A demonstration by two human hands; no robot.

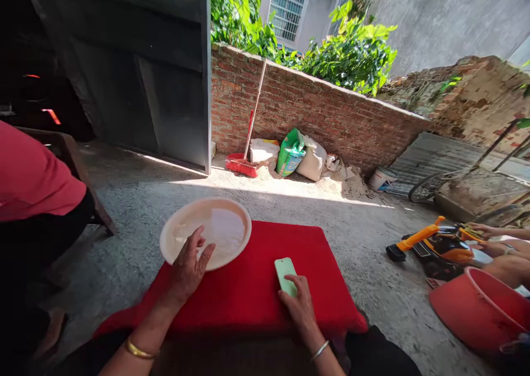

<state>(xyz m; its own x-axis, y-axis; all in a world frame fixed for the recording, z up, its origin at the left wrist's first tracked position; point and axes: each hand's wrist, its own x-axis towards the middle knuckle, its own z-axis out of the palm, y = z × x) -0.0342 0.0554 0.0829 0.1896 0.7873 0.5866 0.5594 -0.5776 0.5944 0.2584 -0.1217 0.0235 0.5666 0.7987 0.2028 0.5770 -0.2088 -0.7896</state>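
My left hand [188, 268] is over the near side of a pale, round plastic basin [164, 242] with water in it. Its fingers are bent but apart, and nothing is in them. A light-green, phone-like slab [285, 268] with rounded corners lies on the red cloth [236, 301] covering a low table. Over that slab's near end is my right hand [301, 304], its thumb and index finger apart. Whether the fingertips touch the slab is hard to tell. Part of the slab's lower end is hidden by the hand.
A person in a red top [39, 171] sits at left. On the right are a red tub [476, 310], a yellow-black toy vehicle [443, 243] and another person's arms. A broom [242, 168], sacks [290, 152] and a bucket [381, 178] stand by the brick wall.
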